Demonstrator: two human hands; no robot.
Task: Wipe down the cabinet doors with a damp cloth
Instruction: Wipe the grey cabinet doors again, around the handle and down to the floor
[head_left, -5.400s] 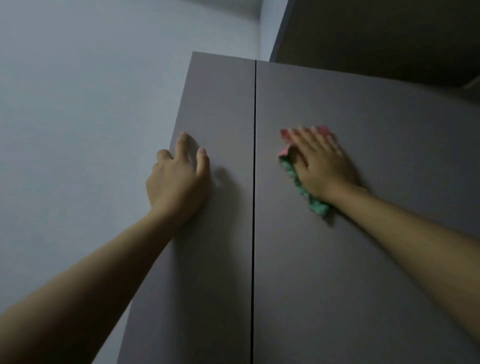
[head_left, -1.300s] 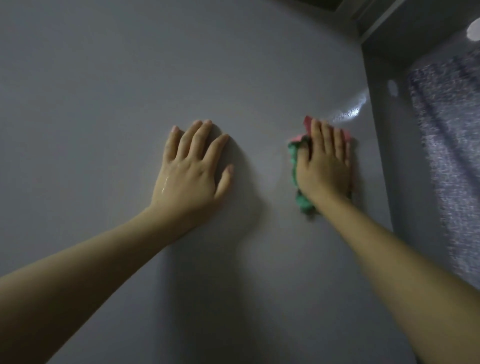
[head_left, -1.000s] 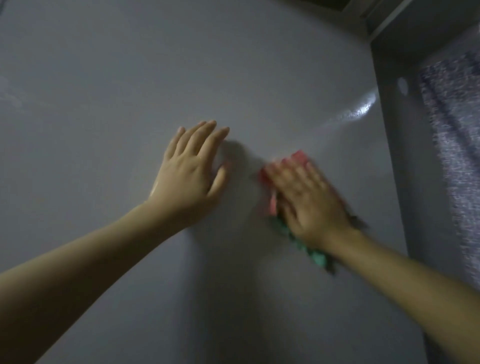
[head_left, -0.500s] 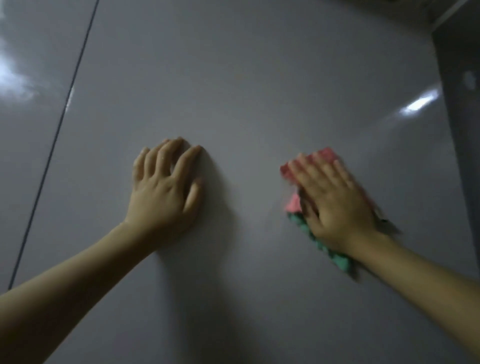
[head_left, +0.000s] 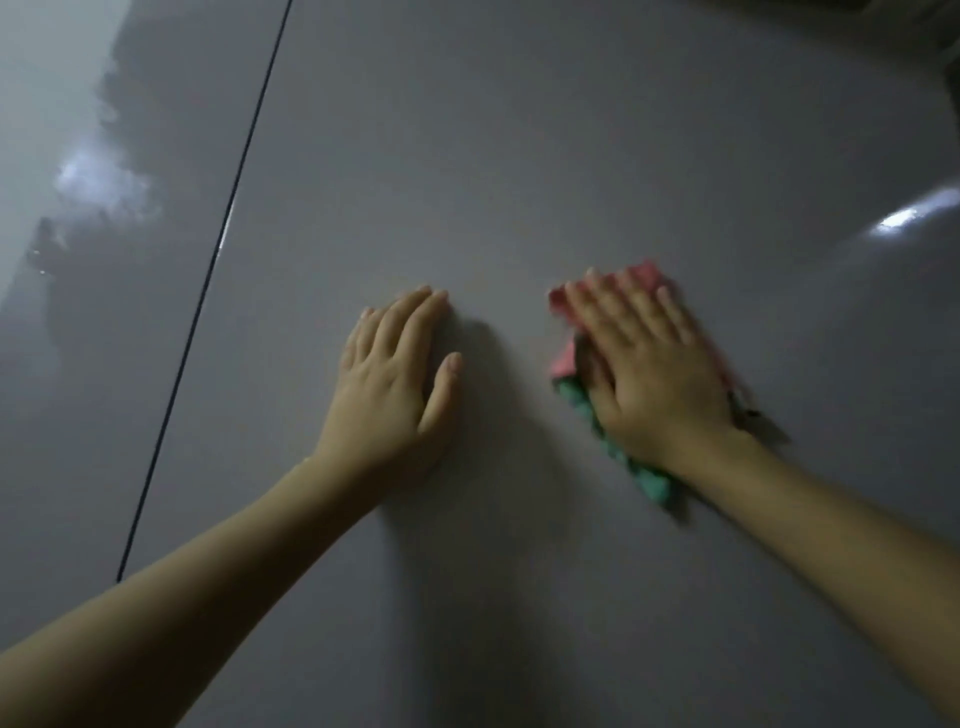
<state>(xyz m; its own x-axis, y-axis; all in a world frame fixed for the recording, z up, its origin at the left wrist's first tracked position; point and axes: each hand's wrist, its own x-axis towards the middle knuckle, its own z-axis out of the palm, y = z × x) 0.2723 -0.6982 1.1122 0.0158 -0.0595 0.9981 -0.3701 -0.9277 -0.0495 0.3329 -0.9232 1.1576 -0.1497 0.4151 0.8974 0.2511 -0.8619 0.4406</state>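
Note:
A glossy grey cabinet door (head_left: 519, 156) fills most of the view. My right hand (head_left: 649, 369) lies flat, fingers straight, pressing a pink and green cloth (head_left: 563, 364) against the door at centre right. The cloth shows above my fingertips, at my thumb side and below my wrist. My left hand (head_left: 400, 379) rests flat on the same door, a hand's width to the left of the cloth, holding nothing.
A thin dark gap (head_left: 218, 249) runs slantwise at the left, dividing this door from the neighbouring grey door (head_left: 104, 312), which shows bright reflections. A light glare (head_left: 904, 218) sits on the door at the right. A dark edge shows at top right.
The view has swung left, so the door gap shows further in. My right hand and cloth slid down from near the door's right edge and back and forth; my left hand stayed flat.

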